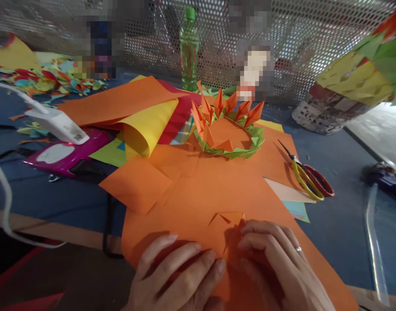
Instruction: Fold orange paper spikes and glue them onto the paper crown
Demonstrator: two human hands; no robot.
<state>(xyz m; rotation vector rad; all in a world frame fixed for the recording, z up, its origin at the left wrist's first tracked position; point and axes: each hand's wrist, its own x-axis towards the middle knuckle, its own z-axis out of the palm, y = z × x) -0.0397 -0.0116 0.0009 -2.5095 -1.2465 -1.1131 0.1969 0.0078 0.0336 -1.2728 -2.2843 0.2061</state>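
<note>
A small folded piece of orange paper (230, 231) lies on a large orange sheet (213, 190), its creased flaps raised at the top. My left hand (181, 274) comes in from the lower left, fingers bent over the piece's left side, index finger and thumb pressing at its lower edge. On the right side, my right hand (275, 255), with a ring on one finger, pinches the paper near a corner. Part of the piece is hidden beneath my fingers. Just beyond stands a ring of green folded paper (243, 152) topped with pointed orange pieces (219, 101).
Scissors (306, 175) lie to the right, an orange paper square (137, 183) to the left. Rolled sheets (120, 103), a pink device (66, 151) with a white plug (57, 123), a green-capped bottle (189, 52) and a paper-covered pot (327, 108) surround the work.
</note>
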